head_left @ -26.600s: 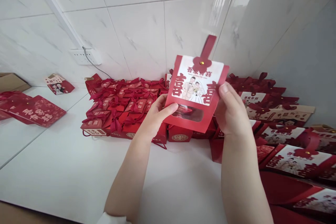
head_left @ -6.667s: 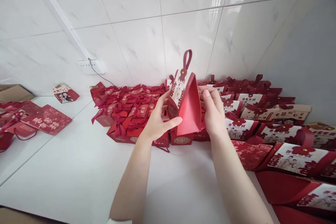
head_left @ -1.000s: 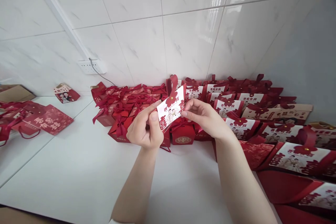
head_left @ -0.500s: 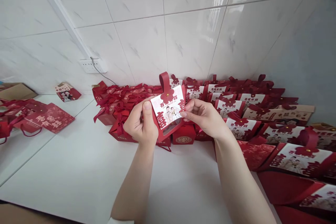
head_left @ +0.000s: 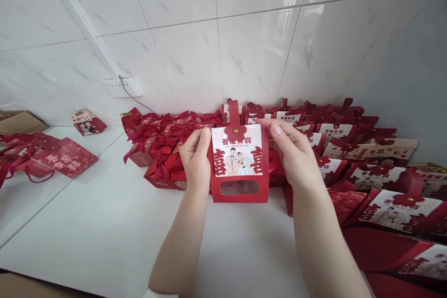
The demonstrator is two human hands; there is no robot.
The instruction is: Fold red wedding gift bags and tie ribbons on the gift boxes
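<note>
A red gift box (head_left: 240, 156) with a white front panel, a printed bride and groom and a strap handle is held upright between my hands, its front towards me. A flower-shaped tab with a gold stud fastens the strap, and a small window shows below the panel. My left hand (head_left: 197, 158) grips the left edge, thumb at the front. On the right edge is my right hand (head_left: 295, 153), thumb near the upper corner; its other fingers are partly behind the box.
Small red boxes with ribbon bows (head_left: 162, 167) stand clustered behind my left hand. Rows of similar gift boxes (head_left: 398, 209) fill the right side. A red bag (head_left: 75, 158) and a small box (head_left: 87, 122) are at the left. A socket (head_left: 122, 87) sits on the tiled wall.
The gift box has turned from a tilt to upright and faces me squarely, slightly lower and further right. My right hand has shifted right and up along its edge.
</note>
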